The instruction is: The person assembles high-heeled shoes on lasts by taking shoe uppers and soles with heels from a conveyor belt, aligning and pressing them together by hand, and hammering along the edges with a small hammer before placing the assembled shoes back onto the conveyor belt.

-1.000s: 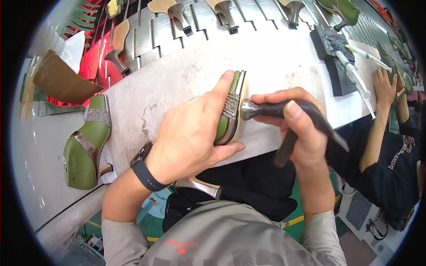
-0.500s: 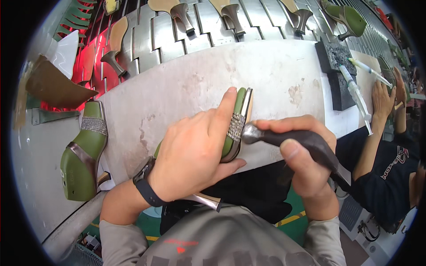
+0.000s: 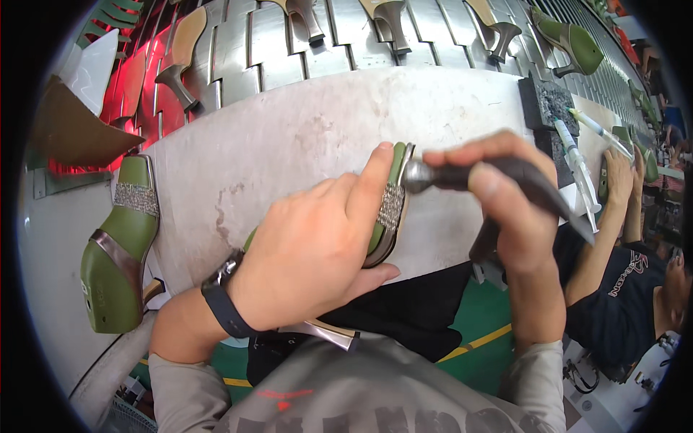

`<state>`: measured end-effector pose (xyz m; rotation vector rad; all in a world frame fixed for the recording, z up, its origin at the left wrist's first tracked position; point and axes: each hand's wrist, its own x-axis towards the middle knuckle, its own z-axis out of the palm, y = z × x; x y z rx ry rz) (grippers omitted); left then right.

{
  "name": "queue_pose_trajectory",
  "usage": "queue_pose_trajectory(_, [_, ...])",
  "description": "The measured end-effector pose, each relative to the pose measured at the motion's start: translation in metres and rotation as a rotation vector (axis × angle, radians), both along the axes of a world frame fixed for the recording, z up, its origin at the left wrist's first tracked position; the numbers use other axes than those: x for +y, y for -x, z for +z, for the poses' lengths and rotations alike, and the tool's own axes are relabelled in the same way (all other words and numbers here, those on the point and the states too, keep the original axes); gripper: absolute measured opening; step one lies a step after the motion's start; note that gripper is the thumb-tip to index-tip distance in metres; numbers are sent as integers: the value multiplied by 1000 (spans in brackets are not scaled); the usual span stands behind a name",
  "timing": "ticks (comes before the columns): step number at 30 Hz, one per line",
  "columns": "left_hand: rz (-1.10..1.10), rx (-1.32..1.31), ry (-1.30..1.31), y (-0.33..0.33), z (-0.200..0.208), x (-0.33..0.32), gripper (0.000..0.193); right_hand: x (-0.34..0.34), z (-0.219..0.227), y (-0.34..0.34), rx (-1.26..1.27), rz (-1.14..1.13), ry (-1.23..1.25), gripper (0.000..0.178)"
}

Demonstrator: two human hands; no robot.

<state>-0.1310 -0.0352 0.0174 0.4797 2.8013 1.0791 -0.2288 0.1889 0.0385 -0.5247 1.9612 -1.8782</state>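
My left hand (image 3: 310,245) is closed around a sandal on a green shoe last (image 3: 390,207), which lies on its side with a glittery strap across the front. The sole edge faces right, and the brown metallic heel (image 3: 332,334) sticks out below my wrist. Most of the last is hidden under my palm. In my right hand (image 3: 516,195) is a dark shoemaker's hammer (image 3: 462,177), its rounded metal face at the sole edge near the toe. Whether the face touches the edge I cannot tell.
Another sandal on a green last (image 3: 124,245) stands at the left. Several heeled soles (image 3: 390,25) lie on the metal conveyor (image 3: 317,65) beyond the worktable (image 3: 289,130). Syringes (image 3: 575,169) rest by a black block (image 3: 543,108) at the right, near a co-worker's hand (image 3: 619,173).
My right hand has shifted up and right, carrying the hammer face from beside the glittery strap to nearer the toe. My left hand keeps its hold on the sandal.
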Motion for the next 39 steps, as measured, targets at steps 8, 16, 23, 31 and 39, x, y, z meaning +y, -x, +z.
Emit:
queue_pose_trajectory(8, [11,8,-28,-2,-4,-4,120,0,9,-59,682,172,-185,35])
queue_pose_trajectory(16, [-1,56,-21,-1,-8,-6,114,-27,-22,-134,901,-110,-308,40])
queue_pose_trajectory(23, [14,-57,-329,-3,-27,-36,60,-4,-16,-115,915,-78,-283,45])
queue_pose_trajectory(31, [41,129,-257,-5,-31,-28,35,-28,-24,-141,863,2,-342,48])
queue_pose_trajectory(39, [86,181,-256,-12,-32,-29,35,-38,-26,-143,647,133,-163,49])
